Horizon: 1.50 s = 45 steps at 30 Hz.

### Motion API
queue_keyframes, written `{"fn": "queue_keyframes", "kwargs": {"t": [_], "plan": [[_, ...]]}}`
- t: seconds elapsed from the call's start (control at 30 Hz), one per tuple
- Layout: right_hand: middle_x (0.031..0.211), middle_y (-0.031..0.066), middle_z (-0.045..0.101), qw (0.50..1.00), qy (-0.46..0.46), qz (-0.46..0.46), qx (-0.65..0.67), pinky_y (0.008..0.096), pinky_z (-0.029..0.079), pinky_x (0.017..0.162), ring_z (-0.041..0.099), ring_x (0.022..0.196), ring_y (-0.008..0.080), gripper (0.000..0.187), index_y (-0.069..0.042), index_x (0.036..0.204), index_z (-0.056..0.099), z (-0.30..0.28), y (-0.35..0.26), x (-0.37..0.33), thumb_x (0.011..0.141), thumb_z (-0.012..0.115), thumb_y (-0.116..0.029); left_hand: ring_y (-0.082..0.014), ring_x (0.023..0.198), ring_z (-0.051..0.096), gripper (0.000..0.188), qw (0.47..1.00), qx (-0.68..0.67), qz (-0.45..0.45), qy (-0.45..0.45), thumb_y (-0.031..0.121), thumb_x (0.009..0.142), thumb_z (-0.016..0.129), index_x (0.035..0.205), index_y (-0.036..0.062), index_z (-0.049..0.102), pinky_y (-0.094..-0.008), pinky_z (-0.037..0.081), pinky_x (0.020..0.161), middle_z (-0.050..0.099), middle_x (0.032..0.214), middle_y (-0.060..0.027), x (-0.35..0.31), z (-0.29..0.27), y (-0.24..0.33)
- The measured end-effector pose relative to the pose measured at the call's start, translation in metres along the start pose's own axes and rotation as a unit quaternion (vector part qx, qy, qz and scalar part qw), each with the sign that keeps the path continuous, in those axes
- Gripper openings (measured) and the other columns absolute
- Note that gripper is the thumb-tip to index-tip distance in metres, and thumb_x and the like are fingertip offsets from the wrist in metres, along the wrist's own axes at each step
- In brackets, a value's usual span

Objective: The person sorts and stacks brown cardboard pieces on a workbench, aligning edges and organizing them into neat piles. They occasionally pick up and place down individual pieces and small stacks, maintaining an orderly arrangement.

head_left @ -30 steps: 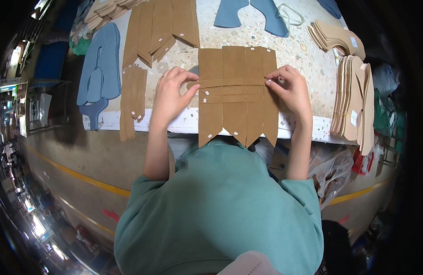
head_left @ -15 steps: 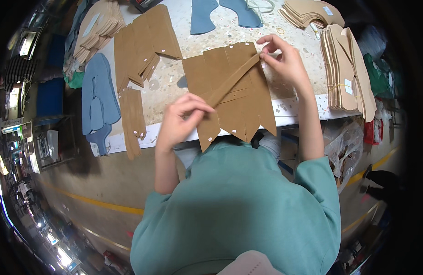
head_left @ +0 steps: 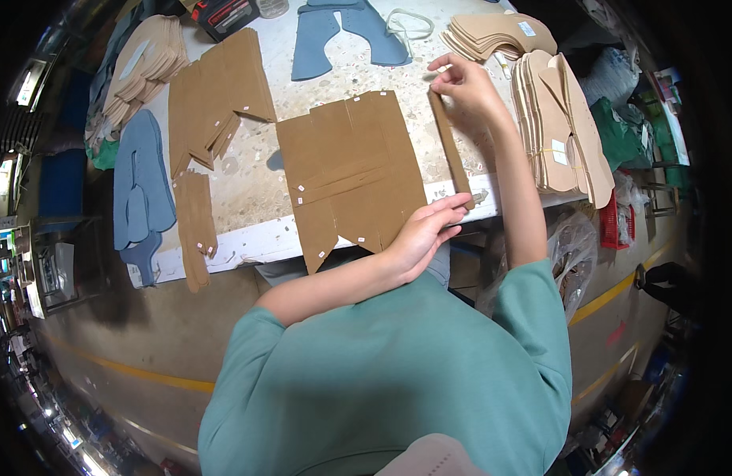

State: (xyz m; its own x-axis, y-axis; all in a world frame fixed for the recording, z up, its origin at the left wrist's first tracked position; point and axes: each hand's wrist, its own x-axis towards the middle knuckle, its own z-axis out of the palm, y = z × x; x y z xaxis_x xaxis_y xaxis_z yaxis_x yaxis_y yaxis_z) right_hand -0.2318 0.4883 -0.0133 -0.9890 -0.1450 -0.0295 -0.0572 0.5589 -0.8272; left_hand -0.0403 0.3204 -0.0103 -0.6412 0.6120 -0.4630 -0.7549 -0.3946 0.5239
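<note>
A narrow brown strip (head_left: 449, 141) lies lengthwise at the right of the table, its near end by the front edge. My right hand (head_left: 470, 94) pinches the strip's far end between thumb and fingers. My left hand (head_left: 421, 239) reaches across to the right, fingers stretched out, with the fingertips at the strip's near end. Left of the strip, a flat brown sheet piece (head_left: 354, 159) shows slits across its middle, small white labels and pointed tabs that hang over the table edge.
More brown pieces (head_left: 223, 87) and brown strips (head_left: 193, 214) lie to the left, beside blue cut pieces (head_left: 144, 174). Other blue pieces (head_left: 314, 47) lie at the back. Tan stacks stand at the far left (head_left: 147, 63), far right (head_left: 493, 33) and right (head_left: 540, 119). A red crate (head_left: 616, 222) stands beyond.
The strip has moved from above the brown sheet to the table on its right. Both hands went along with it; my left hand's fingers have straightened. The view has shifted slightly.
</note>
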Motion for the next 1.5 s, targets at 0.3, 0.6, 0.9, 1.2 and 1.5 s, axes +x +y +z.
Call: {"fn": "queue_keyframes", "kwargs": {"t": [0.3,0.6,0.9,1.2,1.5], "plan": [[0.080,0.0033,0.070,0.994,0.049,-0.048,-0.085,0.0291,0.052,0.073,0.065,0.074,0.0134,0.019,-0.008,0.097,0.071,0.011,0.016,0.002,0.078,0.074,-0.012,-0.0169,0.123,0.053,0.048,0.996,-0.062,-0.051,-0.044,0.014,0.097,0.049,0.142,-0.0034,0.042,-0.0286,0.044,0.102,0.053,0.136,-0.0131,-0.004,-0.004,0.001],[0.083,0.0088,0.063,0.987,-0.046,-0.045,-0.146,0.0310,0.049,0.072,0.059,0.076,0.0178,0.016,-0.005,0.086,0.071,-0.019,0.020,-0.040,0.078,0.076,-0.018,-0.0167,0.096,0.062,0.028,0.982,0.045,0.108,-0.149,0.016,0.098,0.047,0.113,-0.0048,0.057,-0.0304,0.051,0.088,0.065,0.102,-0.0109,-0.070,-0.056,0.080],[0.087,0.0136,0.064,0.961,0.184,-0.116,-0.169,0.0379,0.051,0.074,0.062,0.078,0.0271,0.012,-0.003,0.095,0.064,-0.006,-0.012,-0.017,0.085,0.065,-0.009,-0.0230,0.082,0.064,0.012,0.571,0.740,0.322,0.151,0.015,0.083,0.068,0.092,0.0062,0.066,-0.0347,0.051,0.075,0.065,0.086,-0.0075,-0.029,-0.082,0.125],[0.085,0.0094,0.061,0.966,-0.104,-0.175,-0.157,0.0397,0.047,0.084,0.057,0.091,0.0297,0.018,-0.005,0.086,0.065,0.061,-0.058,-0.093,0.077,0.075,-0.017,-0.0222,0.071,0.066,0.016,0.624,0.720,0.256,0.166,0.014,0.077,0.076,0.079,0.0037,0.064,-0.0327,0.052,0.069,0.065,0.077,-0.0082,-0.022,-0.093,0.118],[0.084,0.0076,0.061,0.981,-0.134,-0.127,-0.056,0.0347,0.051,0.073,0.058,0.082,0.0249,0.013,-0.004,0.085,0.062,0.074,-0.083,-0.108,0.076,0.072,-0.005,-0.0147,0.088,0.070,0.013,0.822,0.352,0.423,0.144,0.007,0.093,0.066,0.099,-0.0043,0.062,-0.0248,0.054,0.078,0.073,0.093,-0.0140,-0.063,-0.092,0.140]]}}
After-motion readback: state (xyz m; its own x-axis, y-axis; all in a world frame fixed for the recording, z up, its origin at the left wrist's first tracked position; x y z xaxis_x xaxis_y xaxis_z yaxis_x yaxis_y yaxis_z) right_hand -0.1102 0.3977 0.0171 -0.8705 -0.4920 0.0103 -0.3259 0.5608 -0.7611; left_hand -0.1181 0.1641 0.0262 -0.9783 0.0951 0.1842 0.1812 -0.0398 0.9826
